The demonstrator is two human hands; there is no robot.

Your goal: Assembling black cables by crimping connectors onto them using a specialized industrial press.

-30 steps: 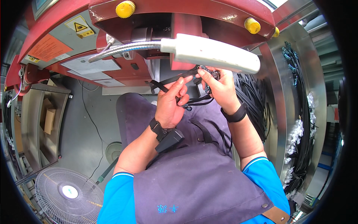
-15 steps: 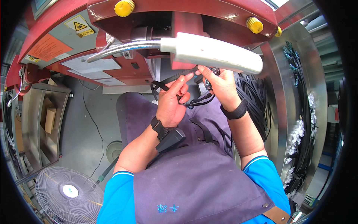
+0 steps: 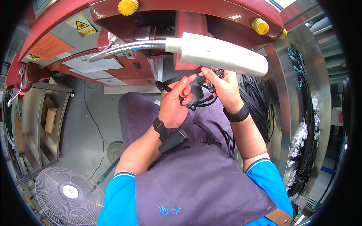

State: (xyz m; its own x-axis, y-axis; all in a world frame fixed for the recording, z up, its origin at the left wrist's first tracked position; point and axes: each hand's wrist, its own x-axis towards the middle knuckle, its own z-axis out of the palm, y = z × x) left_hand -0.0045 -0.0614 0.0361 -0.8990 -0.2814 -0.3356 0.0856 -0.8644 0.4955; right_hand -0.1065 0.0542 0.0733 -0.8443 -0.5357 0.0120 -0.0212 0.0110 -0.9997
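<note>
My left hand (image 3: 175, 101) pinches a flat black strap (image 3: 176, 79) that runs from the left up toward my right hand. My right hand (image 3: 222, 84) grips the strap's other end together with a small dark buckle-like part (image 3: 210, 87), just under the white lamp head (image 3: 217, 54). A loop of the strap (image 3: 201, 102) hangs between both hands above my lap. Each wrist carries a black band; the left one has a black device (image 3: 171, 137) clipped on.
A red machine (image 3: 158, 15) with yellow knobs (image 3: 127, 6) looms above the hands. Bundles of black straps (image 3: 256, 101) lie on the steel bench at right; more hang along the far right (image 3: 307, 124). A floor fan (image 3: 68, 192) stands at lower left.
Both hands have shifted slightly with the strap; the left fingers have worked further along it and the loop between the hands has changed shape. The grip is kept.
</note>
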